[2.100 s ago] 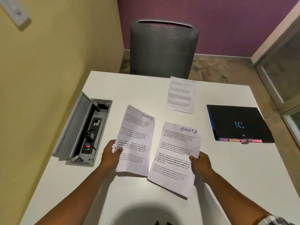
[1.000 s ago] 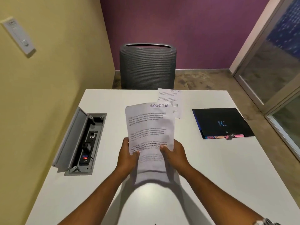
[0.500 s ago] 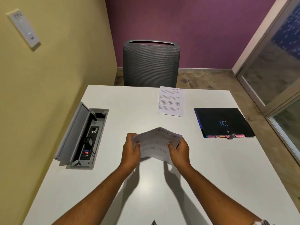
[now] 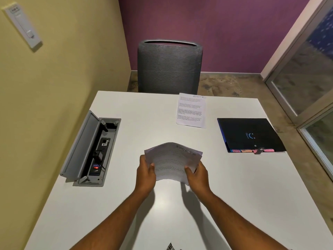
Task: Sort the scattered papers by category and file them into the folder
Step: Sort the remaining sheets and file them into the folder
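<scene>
Both thumbs press down on the top sheet while the other fingers curl out of sight beneath: the left hand [image 4: 145, 173] pinches the left edge of the stacked papers [image 4: 173, 160] and the right hand [image 4: 198, 173] pinches the right edge near the lower corner. The stack is held just above the table [image 4: 234, 204] at its middle, bowed upward between the two grips, with the far edge humped and the sheets slightly offset at the left corner.

To do this step well, I judge the sheets should be squared before anything else: loosen the pinch a little, let the bow flatten, and tap the long edge on the table so the corners line up. A tight two-sided squeeze risks creasing the paper. One hand could then keep the stack while the other goes for the remaining sheet.

That loose sheet [image 4: 191, 110] lies flat at about 12 o'clock from the hands, near the far edge. The black folder [image 4: 249, 135] lies closed at about 2 o'clock, well apart from the hands, its coloured tabs [image 4: 252, 150] along the near edge.

The top held sheet reads "SPORTS" in handwriting at its upper right; the far sheet carries a similar heading, too faint to read surely. The tab lettering and the folder's pale mark are too small to make out. An open socket box [image 4: 93, 150] sits at 9 o'clock.
</scene>
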Demonstrator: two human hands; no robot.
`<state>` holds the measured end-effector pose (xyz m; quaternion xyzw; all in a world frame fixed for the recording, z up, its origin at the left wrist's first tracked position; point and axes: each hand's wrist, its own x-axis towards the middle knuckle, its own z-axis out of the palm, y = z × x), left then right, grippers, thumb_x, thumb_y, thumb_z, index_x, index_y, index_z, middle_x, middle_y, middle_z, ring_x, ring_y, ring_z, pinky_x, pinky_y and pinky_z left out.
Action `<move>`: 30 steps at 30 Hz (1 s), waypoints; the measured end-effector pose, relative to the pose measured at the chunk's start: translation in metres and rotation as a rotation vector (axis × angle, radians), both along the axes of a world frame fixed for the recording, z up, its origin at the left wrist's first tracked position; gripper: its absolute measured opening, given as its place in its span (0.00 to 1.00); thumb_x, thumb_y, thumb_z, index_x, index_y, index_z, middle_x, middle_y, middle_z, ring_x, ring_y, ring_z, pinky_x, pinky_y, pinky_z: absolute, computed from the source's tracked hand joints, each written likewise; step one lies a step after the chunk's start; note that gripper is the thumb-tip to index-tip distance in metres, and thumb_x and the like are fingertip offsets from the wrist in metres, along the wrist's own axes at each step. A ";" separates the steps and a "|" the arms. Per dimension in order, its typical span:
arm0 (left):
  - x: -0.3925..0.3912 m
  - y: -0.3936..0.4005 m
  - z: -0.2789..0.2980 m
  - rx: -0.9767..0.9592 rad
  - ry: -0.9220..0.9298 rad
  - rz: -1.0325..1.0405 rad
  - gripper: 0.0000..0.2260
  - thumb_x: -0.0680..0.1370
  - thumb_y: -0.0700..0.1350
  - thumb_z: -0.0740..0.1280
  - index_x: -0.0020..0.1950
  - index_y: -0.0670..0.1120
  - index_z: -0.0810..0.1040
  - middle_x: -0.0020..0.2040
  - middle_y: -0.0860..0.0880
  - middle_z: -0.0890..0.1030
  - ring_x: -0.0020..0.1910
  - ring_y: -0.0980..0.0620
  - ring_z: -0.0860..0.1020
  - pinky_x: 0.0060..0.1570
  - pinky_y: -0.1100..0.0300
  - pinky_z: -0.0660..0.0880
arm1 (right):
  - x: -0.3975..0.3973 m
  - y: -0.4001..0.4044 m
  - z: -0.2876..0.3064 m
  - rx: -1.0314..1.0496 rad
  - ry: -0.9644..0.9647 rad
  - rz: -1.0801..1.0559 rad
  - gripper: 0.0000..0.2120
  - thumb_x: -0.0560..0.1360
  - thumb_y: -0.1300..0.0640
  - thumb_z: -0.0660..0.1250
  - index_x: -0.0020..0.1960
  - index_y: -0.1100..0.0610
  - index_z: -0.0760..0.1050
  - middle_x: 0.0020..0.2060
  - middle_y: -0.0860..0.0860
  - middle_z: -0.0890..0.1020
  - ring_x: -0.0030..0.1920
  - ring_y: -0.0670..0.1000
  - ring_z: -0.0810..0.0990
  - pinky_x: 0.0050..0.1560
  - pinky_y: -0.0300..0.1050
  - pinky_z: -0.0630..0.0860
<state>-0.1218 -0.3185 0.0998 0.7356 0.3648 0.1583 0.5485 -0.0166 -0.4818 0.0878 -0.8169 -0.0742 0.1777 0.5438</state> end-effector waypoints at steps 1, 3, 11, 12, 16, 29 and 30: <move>-0.002 0.001 -0.006 0.003 0.029 -0.002 0.11 0.83 0.37 0.59 0.64 0.47 0.67 0.54 0.50 0.78 0.53 0.50 0.77 0.44 0.64 0.71 | 0.000 -0.001 -0.004 -0.007 0.005 -0.002 0.16 0.79 0.62 0.69 0.66 0.54 0.75 0.54 0.47 0.83 0.55 0.49 0.81 0.59 0.48 0.79; -0.001 0.005 -0.012 0.016 0.061 -0.021 0.10 0.82 0.38 0.60 0.63 0.46 0.68 0.52 0.49 0.79 0.52 0.48 0.78 0.43 0.62 0.72 | 0.005 -0.001 -0.007 0.008 0.014 -0.024 0.13 0.79 0.61 0.69 0.62 0.51 0.76 0.51 0.46 0.82 0.53 0.48 0.81 0.55 0.45 0.79; 0.051 0.051 -0.008 0.113 0.160 0.018 0.08 0.83 0.40 0.60 0.62 0.44 0.69 0.53 0.48 0.78 0.48 0.48 0.77 0.46 0.58 0.73 | 0.072 0.030 0.006 -0.032 -0.005 0.074 0.06 0.77 0.57 0.73 0.53 0.55 0.80 0.47 0.44 0.85 0.46 0.43 0.84 0.45 0.36 0.81; 0.059 0.056 -0.009 0.089 0.166 0.049 0.08 0.83 0.40 0.60 0.62 0.43 0.70 0.53 0.48 0.77 0.49 0.47 0.76 0.47 0.57 0.73 | 0.082 0.034 0.008 -0.047 -0.033 0.090 0.05 0.77 0.57 0.73 0.52 0.55 0.80 0.45 0.44 0.85 0.44 0.42 0.83 0.43 0.34 0.79; 0.085 0.074 -0.021 -0.016 0.210 0.143 0.08 0.83 0.38 0.60 0.62 0.43 0.70 0.54 0.46 0.77 0.50 0.46 0.75 0.50 0.55 0.72 | 0.128 0.047 0.002 -0.104 -0.137 0.142 0.03 0.76 0.55 0.73 0.45 0.52 0.81 0.37 0.45 0.84 0.37 0.40 0.81 0.44 0.39 0.79; 0.112 0.121 -0.103 -0.191 0.525 0.237 0.12 0.82 0.39 0.59 0.66 0.45 0.69 0.57 0.44 0.77 0.51 0.41 0.77 0.50 0.50 0.76 | 0.279 0.056 -0.072 -0.470 0.072 0.033 0.04 0.75 0.55 0.71 0.42 0.50 0.78 0.43 0.44 0.81 0.47 0.51 0.80 0.50 0.43 0.75; 0.112 0.124 -0.105 -0.187 0.540 0.231 0.12 0.82 0.39 0.60 0.66 0.45 0.69 0.57 0.44 0.77 0.51 0.42 0.77 0.50 0.50 0.76 | 0.288 0.059 -0.077 -0.508 0.076 0.026 0.03 0.74 0.53 0.71 0.45 0.50 0.78 0.45 0.45 0.79 0.47 0.51 0.78 0.49 0.41 0.72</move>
